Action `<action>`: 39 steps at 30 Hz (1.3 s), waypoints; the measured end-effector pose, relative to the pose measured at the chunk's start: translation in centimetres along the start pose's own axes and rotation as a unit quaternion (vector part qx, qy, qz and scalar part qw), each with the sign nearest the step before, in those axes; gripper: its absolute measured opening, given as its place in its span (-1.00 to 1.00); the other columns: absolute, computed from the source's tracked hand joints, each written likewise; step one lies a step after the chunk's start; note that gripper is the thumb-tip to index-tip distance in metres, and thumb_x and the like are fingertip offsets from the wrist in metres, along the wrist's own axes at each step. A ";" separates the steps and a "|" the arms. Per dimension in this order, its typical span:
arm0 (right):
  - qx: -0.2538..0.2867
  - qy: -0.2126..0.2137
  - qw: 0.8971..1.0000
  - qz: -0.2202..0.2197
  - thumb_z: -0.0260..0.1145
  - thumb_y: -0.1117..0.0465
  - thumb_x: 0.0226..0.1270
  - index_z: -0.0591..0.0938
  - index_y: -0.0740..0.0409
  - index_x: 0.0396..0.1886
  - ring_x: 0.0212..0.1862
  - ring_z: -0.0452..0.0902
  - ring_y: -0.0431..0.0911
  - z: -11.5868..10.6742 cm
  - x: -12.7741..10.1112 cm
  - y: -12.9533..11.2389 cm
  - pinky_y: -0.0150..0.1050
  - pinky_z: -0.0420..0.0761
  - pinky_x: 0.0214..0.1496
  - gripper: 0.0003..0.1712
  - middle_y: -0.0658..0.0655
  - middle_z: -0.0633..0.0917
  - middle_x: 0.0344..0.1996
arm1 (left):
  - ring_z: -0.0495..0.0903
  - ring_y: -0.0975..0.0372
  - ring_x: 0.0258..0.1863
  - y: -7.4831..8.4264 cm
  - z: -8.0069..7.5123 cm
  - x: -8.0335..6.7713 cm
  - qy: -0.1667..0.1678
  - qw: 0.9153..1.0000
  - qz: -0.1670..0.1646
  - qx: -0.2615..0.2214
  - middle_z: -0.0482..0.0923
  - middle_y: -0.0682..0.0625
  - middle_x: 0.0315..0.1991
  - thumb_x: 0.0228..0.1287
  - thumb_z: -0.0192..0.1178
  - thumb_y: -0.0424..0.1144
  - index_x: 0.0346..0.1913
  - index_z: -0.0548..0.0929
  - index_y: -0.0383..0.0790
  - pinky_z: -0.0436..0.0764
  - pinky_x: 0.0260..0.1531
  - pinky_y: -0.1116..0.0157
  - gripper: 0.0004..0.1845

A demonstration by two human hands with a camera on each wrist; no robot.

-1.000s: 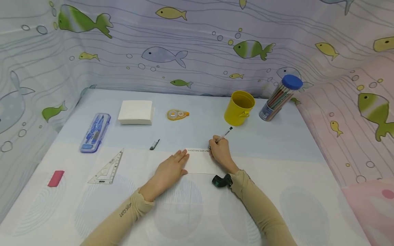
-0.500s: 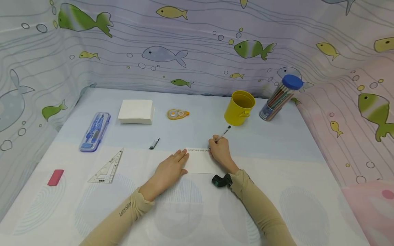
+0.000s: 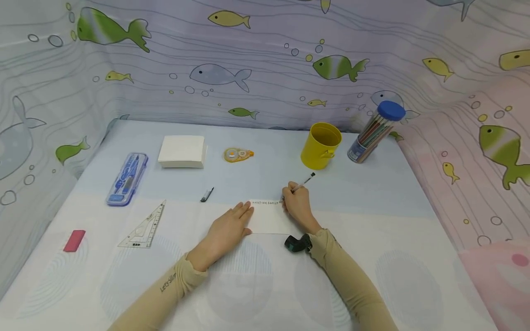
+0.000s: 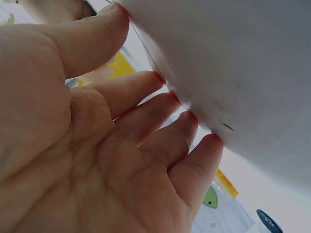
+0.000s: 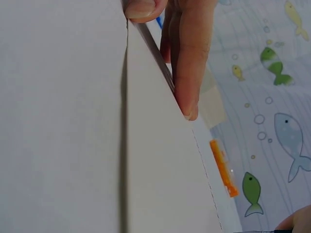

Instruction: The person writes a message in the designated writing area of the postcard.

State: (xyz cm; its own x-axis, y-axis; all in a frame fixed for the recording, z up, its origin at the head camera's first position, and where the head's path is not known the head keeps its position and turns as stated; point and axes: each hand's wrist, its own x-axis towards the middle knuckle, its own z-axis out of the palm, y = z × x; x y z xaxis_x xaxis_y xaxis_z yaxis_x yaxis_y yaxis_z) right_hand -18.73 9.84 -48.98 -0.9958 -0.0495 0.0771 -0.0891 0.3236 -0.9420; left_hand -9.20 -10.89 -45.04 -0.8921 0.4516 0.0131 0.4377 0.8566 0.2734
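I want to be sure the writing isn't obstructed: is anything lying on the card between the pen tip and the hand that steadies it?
Nothing visible does. The right hand holds the pen at the card's far right edge; the left hand presses flat on its left edge. Between them lies only bare card and the written line.

Both arms reach fwd over the table from its near edge, beige sleeves to the wrists. Left hand (image 3: 225,229) lies flat, palm down, fingers straight & close together, tips pressing down near table centre. Right hand (image 3: 296,203) sits just beside it to the right, fingers curled in a writing grip, wrist low, heel resting on the surface.
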 end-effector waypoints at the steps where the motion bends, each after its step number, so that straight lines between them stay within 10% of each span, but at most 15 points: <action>1: -0.001 0.000 1.000 -0.001 -0.02 0.37 0.33 0.21 0.09 -0.77 -0.89 0.29 -0.21 0.0 0.0 0.0 -0.38 0.24 -0.87 -0.56 -0.07 0.32 -0.96 | 0.36 -0.09 0.37 0.0 -0.1 0.0 -0.002 1.000 -0.001 0.001 0.36 -0.28 0.36 0.24 0.26 -0.15 0.29 0.44 -0.45 0.44 0.31 0.01 -0.38; 39: -0.011 -0.011 1.000 -0.007 -0.02 0.36 0.37 0.22 0.09 -0.77 -0.86 0.29 -0.21 0.0 0.1 0.0 -0.42 0.23 -0.80 -0.54 -0.06 0.29 -0.93 | 0.34 -0.08 0.38 -0.2 0.2 0.0 -0.007 1.000 -0.006 -0.005 0.34 -0.28 0.37 0.26 0.25 -0.14 0.30 0.42 -0.44 0.42 0.33 0.00 -0.37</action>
State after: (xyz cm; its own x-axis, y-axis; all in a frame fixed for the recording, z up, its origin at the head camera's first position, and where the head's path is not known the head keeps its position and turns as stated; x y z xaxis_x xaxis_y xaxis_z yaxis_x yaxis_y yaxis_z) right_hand -18.81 9.82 -49.02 -0.9937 -0.0752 0.0830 -0.1039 0.3433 -0.9335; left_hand -9.27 -11.02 -45.26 -0.8955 0.4450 -0.0029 0.4260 0.8592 0.2834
